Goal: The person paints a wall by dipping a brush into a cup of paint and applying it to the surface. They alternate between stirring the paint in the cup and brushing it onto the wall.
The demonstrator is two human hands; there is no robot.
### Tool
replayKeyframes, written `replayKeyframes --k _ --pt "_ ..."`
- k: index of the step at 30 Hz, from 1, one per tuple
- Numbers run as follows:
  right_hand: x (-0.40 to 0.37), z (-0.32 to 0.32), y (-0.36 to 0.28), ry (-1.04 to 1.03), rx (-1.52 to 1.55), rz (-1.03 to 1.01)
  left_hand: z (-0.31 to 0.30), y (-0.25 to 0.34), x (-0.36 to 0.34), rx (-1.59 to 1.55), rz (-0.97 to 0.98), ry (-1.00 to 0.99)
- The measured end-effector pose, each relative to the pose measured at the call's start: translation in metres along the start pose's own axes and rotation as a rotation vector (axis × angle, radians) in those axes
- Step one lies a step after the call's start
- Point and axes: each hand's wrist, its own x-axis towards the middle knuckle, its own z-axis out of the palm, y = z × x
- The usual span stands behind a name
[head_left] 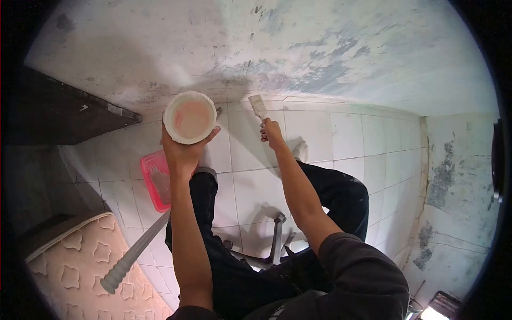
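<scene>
My left hand [183,152] is wrapped under and around a round whitish tub [189,140], thumb along its right side, and its opening faces me. Pinkish-white residue coats the inside. In my right hand [271,132] is a putty knife [257,104], gripped by the handle with the blade pointing up toward the foot of the wall [298,58]. That blade looks smeared with pale material and overlaps the line where wall meets floor. The wall carries grey patches and scuffed, peeling areas.
Below my left hand lies a pink dustpan [147,178], with a white ridged pole [133,253] near it. A wheeled chair base [276,240] stands between my legs on the tiled floor [253,186]. A quilted mattress [88,256] and dark furniture [64,112] are at left.
</scene>
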Motion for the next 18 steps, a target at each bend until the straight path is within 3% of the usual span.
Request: replayKeyframes --k 9,18 --pt "0.044 0.041 0.024 0.074 0.08 0.066 -0.01 -0.005 -0.001 0.05 -0.053 -0.03" --pt "0.038 0.047 -0.011 0.098 0.088 -0.125 -0.009 -0.002 -0.002 0.027 -0.011 -0.026"
